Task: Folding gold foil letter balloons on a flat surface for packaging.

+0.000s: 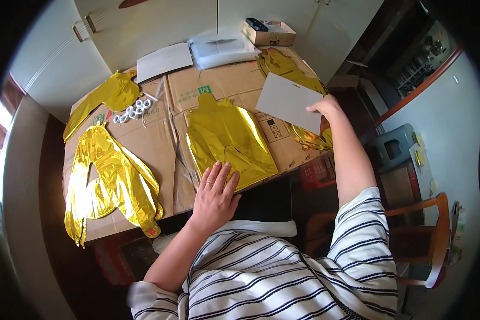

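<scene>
Pale cabinets (149, 37) stand behind a surface (152, 138) of brown cardboard, with an orange-brown wooden chair (440, 229) and a grey-blue stool (392, 145) off to the right. Two hands are at work, well apart from each other. The left hand (214, 192) lies palm down, fingers slightly spread, on the near part of the middle foil (224, 125), a flat gold piece with a narrow tab at its far end; it grips nothing. The right hand (327, 109) pinches a white card (287, 98) at its right edge, thumb on top, the other fingers mostly hidden. The card is tilted over the right foil (276, 63), covering its middle; whether the two touch, I cannot tell.

On the left, a curved foil (109, 149) shines by the near edge, its lower end hanging over. Beyond it lies another foil (109, 95), near a cluster of white rolls (133, 112). Along the back sit a white sheet (164, 61), a clear plastic pack (224, 52) and a small box (277, 37).
</scene>
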The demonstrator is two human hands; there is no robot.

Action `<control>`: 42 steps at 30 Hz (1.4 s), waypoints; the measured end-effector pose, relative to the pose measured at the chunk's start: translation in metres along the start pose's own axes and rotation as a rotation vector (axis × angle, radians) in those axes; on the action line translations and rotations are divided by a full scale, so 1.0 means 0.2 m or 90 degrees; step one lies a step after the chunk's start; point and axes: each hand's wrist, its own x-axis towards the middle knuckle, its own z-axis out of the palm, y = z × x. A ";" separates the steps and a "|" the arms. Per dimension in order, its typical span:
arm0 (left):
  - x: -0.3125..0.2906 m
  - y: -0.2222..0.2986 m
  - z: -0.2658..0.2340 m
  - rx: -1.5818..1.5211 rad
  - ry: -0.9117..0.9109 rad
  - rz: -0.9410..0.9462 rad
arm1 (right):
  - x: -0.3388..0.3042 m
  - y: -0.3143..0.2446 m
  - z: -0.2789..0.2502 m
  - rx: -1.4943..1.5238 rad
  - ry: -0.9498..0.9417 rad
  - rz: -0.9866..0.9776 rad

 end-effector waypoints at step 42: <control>0.02 0.07 -0.08 -0.073 -0.018 -0.021 | -0.95 0.03 0.44 0.269 -0.123 -0.205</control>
